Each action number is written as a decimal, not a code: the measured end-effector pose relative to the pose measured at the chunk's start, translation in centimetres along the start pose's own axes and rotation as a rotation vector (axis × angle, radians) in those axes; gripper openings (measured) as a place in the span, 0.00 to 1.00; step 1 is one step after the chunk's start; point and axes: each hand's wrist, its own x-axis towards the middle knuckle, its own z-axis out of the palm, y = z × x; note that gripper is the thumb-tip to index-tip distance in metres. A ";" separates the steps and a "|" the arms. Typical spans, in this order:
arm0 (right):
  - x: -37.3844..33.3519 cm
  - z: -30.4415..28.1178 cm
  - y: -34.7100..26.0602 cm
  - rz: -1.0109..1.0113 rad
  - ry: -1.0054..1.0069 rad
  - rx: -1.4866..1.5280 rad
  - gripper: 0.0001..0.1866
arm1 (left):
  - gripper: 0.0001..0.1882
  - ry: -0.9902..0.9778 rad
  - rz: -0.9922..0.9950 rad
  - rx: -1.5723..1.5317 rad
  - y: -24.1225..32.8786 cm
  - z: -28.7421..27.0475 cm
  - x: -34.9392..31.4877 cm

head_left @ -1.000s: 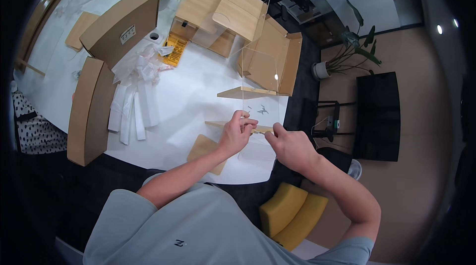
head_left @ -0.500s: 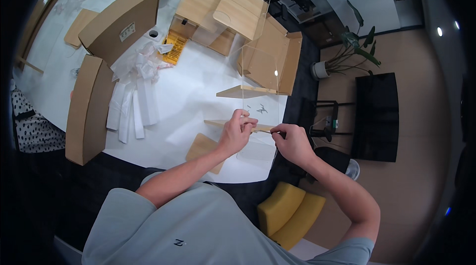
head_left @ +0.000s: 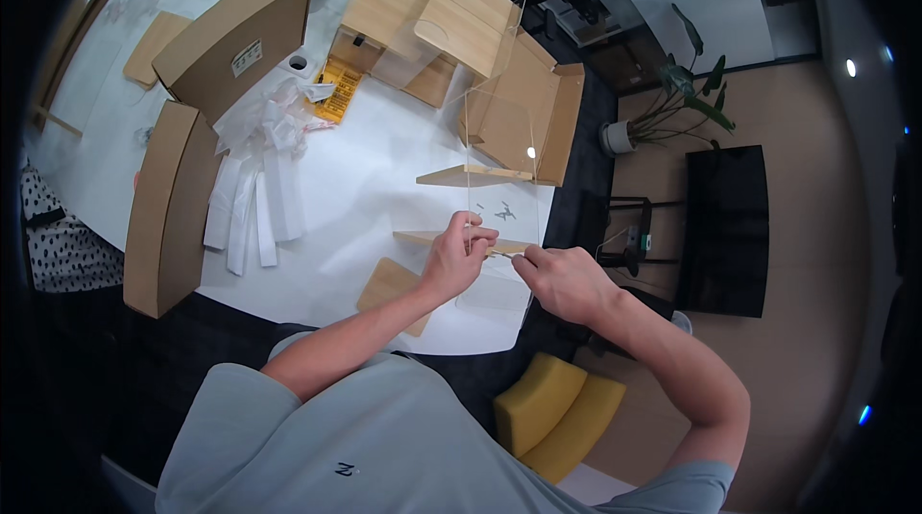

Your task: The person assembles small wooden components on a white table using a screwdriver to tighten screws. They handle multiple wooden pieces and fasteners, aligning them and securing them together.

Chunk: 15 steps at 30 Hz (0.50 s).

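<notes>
A person's right hand (head_left: 565, 281) pinches a thin tool (head_left: 502, 256) at a wooden board (head_left: 415, 237) over the white surface (head_left: 355, 197); what the left hand's (head_left: 454, 259) grip holds cannot be told; a clear panel (head_left: 497, 149), small grey pieces (head_left: 504, 211) and an open cardboard box (head_left: 560, 134) crowd the space beyond.

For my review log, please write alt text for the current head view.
Bare left hand and right hand, close together over a white table, the right holding a thin rod-like item near a pale wooden board and clear flat panel.
</notes>
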 end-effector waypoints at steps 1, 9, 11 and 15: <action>-0.1 0.5 0.1 0.074 0.041 0.096 0.07 | 0.12 0.005 -0.001 -0.001 0.0 0.0 0.0; 0.6 1.4 -0.1 0.759 0.061 0.912 0.11 | 0.12 0.061 0.048 -0.021 -0.4 0.5 -0.3; 0.2 1.6 -0.7 0.613 0.112 0.633 0.10 | 0.12 0.055 0.039 -0.024 -0.5 0.4 -0.3; -0.1 -0.1 -1.3 0.313 0.038 0.153 0.07 | 0.12 0.058 0.038 -0.027 -0.4 0.4 -0.3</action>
